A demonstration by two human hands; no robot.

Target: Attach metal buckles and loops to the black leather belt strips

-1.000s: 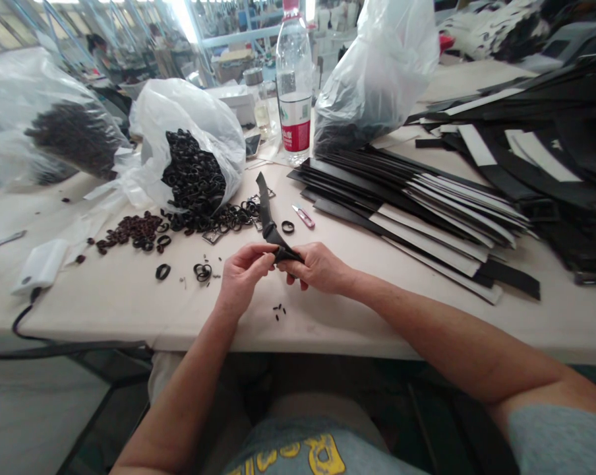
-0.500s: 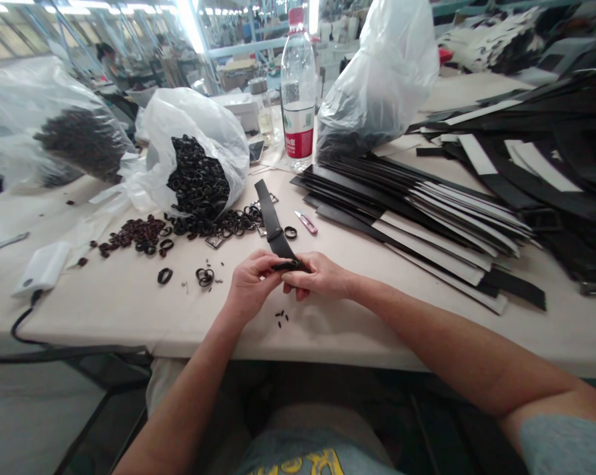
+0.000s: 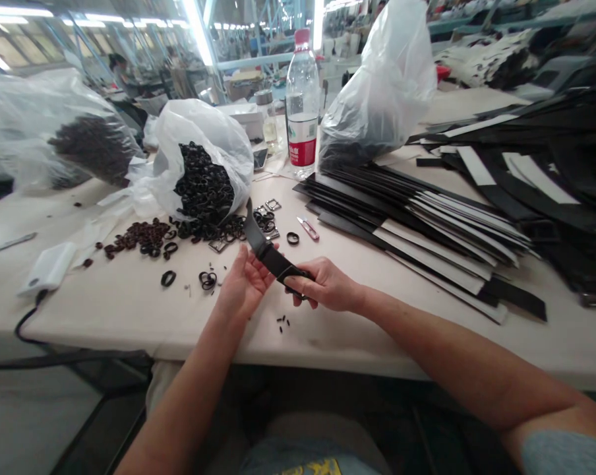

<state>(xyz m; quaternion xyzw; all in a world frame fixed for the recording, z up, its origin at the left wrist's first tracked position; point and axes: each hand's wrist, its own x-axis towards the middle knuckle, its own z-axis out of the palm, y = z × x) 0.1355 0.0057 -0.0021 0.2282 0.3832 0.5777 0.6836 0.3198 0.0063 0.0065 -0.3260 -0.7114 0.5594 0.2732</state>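
Observation:
A short black belt strap (image 3: 277, 264) with a keeper loop round it is raised over the table, its free end pointing away to the upper left. My right hand (image 3: 327, 284) grips the near end, thumb on top and fingers curled under. What lies inside that grip is mostly hidden. Palm up and fingers apart, my left hand (image 3: 246, 285) sits beside and partly under the strap; whether it touches the strap I cannot tell. Beyond the strap lie a loose black loop (image 3: 293, 238), pink-handled thread snips (image 3: 308, 229) and several metal buckles (image 3: 273, 204).
A plastic bag (image 3: 233, 148) spills black loops, with brown loops (image 3: 142, 236) beside it. Stacked black strips (image 3: 426, 224) cover the right side. A water bottle (image 3: 302, 125) and another bag (image 3: 377, 92) stand behind. Small black bits (image 3: 282, 323) lie near the front edge.
My left hand has let go of the strap's near end and turned palm up, fingers spread. The strap's far end has swung left; my right hand keeps its grip.

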